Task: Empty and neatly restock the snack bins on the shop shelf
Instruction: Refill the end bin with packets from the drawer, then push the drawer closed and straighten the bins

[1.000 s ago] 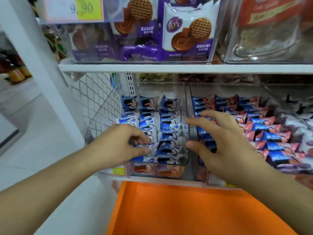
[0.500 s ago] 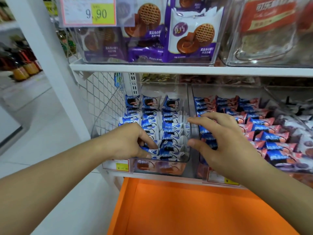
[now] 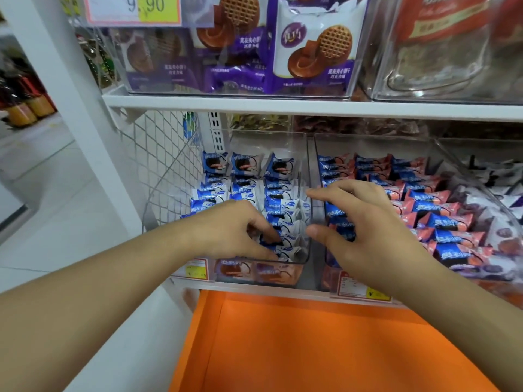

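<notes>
Over the clear bin (image 3: 304, 154), our left hand (image 3: 229, 230) pinches a blue packet (image 3: 278, 240), right hand (image 3: 365, 222) spread loose, orange crate (image 3: 311, 349) below.

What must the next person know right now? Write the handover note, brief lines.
Left hand: fingers curled into the front blue-and-white packets, apparently pinching one.
Right hand: open, spread over the gap between the clear left bin and the neighbouring bin of blue-and-pink packets, holding nothing.
Done: both bins look full, in rows.
Left: tidy the left bin's front rows. The orange crate below shows no packets.
</notes>
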